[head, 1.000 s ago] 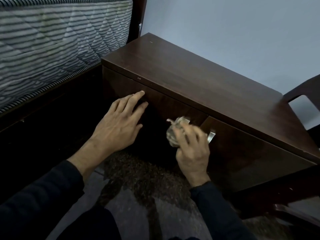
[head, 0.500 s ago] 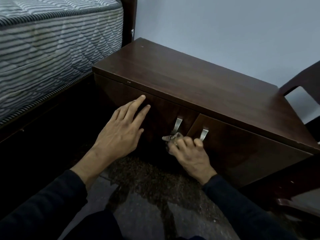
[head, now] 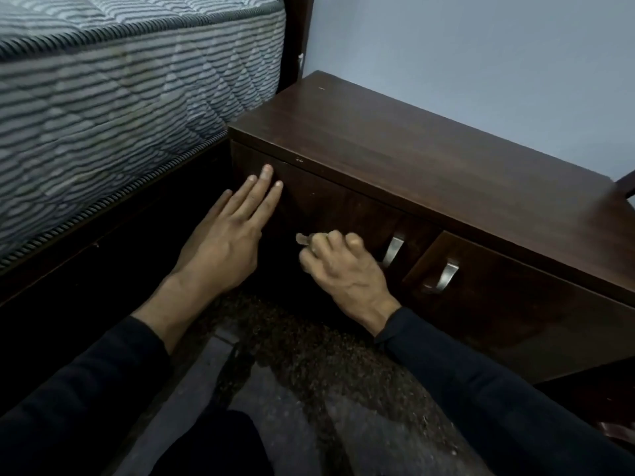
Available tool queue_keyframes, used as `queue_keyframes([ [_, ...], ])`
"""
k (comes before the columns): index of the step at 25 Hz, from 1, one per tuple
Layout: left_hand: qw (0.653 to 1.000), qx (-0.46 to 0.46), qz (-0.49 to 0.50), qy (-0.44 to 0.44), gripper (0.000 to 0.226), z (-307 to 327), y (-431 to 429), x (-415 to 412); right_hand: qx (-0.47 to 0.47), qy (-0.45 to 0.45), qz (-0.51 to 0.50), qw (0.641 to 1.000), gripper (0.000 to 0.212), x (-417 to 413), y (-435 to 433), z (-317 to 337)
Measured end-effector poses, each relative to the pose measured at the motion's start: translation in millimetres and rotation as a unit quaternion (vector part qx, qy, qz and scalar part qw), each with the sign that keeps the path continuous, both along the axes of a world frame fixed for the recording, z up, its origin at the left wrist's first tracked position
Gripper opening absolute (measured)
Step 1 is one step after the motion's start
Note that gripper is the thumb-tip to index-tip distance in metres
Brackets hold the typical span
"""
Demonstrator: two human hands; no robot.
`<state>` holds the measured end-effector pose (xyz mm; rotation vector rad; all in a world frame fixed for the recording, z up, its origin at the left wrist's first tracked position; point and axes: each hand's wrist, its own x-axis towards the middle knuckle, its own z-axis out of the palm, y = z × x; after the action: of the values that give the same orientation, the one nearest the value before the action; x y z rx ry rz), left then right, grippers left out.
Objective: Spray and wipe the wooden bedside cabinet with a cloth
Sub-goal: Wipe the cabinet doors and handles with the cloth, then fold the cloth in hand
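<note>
The dark wooden bedside cabinet (head: 405, 159) stands against the wall, with two doors and two metal handles (head: 393, 250) on its front. My left hand (head: 230, 235) lies flat with fingers straight, fingertips against the upper left of the left door. My right hand (head: 340, 269) is closed around a small crumpled cloth (head: 304, 239) and presses it on the left door, just left of the handles. Only a pale bit of cloth shows past my fingers. No spray bottle is in view.
A striped mattress (head: 113, 97) on a dark bed frame sits close on the left of the cabinet. A speckled dark floor (head: 309, 355) lies below. A dark chair part (head: 627, 180) shows at the right edge. The wall (head: 481, 46) is behind.
My right hand with the cloth has slid left across the door, uncovering both handles. My left hand has shifted toward the door's upper left corner.
</note>
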<state>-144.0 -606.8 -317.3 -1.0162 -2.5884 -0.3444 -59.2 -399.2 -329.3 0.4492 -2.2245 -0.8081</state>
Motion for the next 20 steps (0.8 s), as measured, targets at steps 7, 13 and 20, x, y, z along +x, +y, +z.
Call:
queue_keyframes([
  [7, 0.999, 0.021, 0.024, -0.015, 0.078, 39.4, -0.5, 32.4, -0.143, 0.047, -0.086, 0.985, 0.034, 63.5, 28.4, 85.4],
  [13, 0.988, 0.049, -0.105, -0.104, 0.069, 101.1, 26.8, 102.2, -0.588, 0.024, -0.213, 0.780, 0.039, 180.5, 36.2, 132.0],
  [20, 0.836, 0.141, -0.326, -0.419, 0.056, 168.5, 118.4, 211.5, -0.889, 0.035, -0.153, 0.430, 0.025, 237.3, 34.9, 179.3],
])
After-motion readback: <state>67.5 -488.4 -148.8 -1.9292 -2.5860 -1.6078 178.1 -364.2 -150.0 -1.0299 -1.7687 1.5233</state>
